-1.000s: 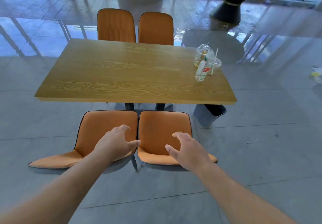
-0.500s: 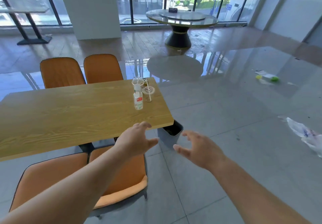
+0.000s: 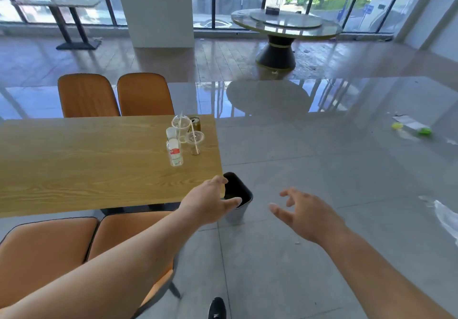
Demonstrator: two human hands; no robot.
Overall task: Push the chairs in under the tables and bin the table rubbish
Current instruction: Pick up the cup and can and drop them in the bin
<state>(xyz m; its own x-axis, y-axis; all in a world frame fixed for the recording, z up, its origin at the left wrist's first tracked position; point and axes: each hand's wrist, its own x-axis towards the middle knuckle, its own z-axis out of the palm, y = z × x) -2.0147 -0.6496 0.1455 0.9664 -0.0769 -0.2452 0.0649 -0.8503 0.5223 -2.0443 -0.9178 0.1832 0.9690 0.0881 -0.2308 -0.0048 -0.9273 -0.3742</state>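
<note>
Table (image 3: pixel 86 170): two chairs (image 3: pixel 116 95) behind at 12 o'clock, two chairs (image 3: pixel 49 244) before it at 6 o'clock. Bottle (image 3: pixel 174 153), cups (image 3: pixel 181 126) and can (image 3: pixel 195 123) on its 3 o'clock end. Bin (image 3: pixel 239 213) on floor beside that end's near corner.

Wooden table (image 3: pixel 86 165), rectangular, pale oak grain, filling the left middle of the frame. Four orange padded chairs: two (image 3: pixel 88 95) (image 3: pixel 145 94) upright behind the far edge at upper left, side by side; two more (image 3: pixel 44 249) (image 3: pixel 128 234) at lower left, seats tucked partly under the near edge. Rubbish clustered near the table's right end: clear plastic bottle (image 3: pixel 174 151) with red-and-white label, upright; clear cups (image 3: pixel 179 125) (image 3: pixel 195 140) with straws; dark can (image 3: pixel 195 123) behind. Grey bin (image 3: pixel 239 201), open, dark inside, on the floor just beside the table's near right corner, centre frame.
</note>
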